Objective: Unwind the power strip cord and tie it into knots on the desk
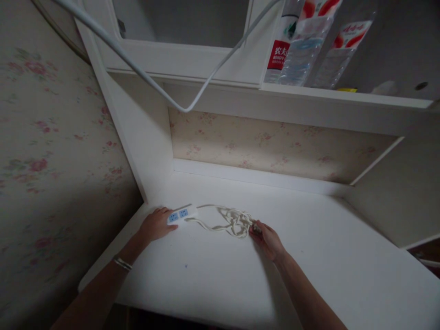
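On the white desk lies a white power strip [178, 214] with blue socket faces. My left hand [156, 224] grips its left end, with thumb and fingers on either side. From the strip a pale cord [237, 222] runs right into a loose tangle of loops. My right hand [266, 238] is closed at the right end of that tangle, pinching the gathered cord. A small dark brownish piece [256, 228] shows between its fingers, too blurred to name.
A white desktop [220, 275] spreads under both hands, bounded by a left side panel [140, 128]. Above it runs a shelf holding several plastic bottles [304, 50]. A thick grey-white cable [185, 109] hangs in front of the cabinet. Flowered wallpaper [41, 165] covers the left wall.
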Demonstrator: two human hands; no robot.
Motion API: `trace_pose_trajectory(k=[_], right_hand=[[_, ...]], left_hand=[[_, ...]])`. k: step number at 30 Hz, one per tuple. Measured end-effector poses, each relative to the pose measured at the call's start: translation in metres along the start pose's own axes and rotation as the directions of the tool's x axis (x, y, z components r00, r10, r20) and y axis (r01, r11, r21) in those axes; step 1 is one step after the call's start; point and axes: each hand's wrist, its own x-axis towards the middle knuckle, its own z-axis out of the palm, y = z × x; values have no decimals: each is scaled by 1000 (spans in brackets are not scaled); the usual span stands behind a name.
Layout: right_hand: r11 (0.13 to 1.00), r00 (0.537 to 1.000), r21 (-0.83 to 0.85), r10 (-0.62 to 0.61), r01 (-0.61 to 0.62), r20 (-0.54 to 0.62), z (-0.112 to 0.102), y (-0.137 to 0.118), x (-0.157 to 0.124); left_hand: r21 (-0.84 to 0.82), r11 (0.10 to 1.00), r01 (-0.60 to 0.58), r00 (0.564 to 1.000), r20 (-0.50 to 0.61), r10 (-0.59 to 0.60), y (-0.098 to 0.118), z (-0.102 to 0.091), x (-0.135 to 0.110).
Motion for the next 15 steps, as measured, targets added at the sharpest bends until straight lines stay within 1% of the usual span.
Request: trace_pose_trajectory(k=[2,3,5,8,12,15], right_hand=[[998,999,45,-52,52,5,16,3,14],[995,997,61,-75,75,8,25,4,21],[990,994,91,-110,109,1,44,4,34],[983,991,125,-130,132,-24,66,3,54],[985,993,135,-104,111,-59,80,3,70],[987,994,133,-86,94,-62,85,9,66]], left_hand=[[35,998,43,995,-87,-40,9,6,-4],[56,995,87,989,-126,-80,14,9,-5],[89,978,189,965,-201,-168,23,15,-6],[119,947,298,923,-287,-255,35,23,-3],[112,908,403,871,-350,-343,47,28,6],[103,893,438,850,-371,-374,55,29,14]])
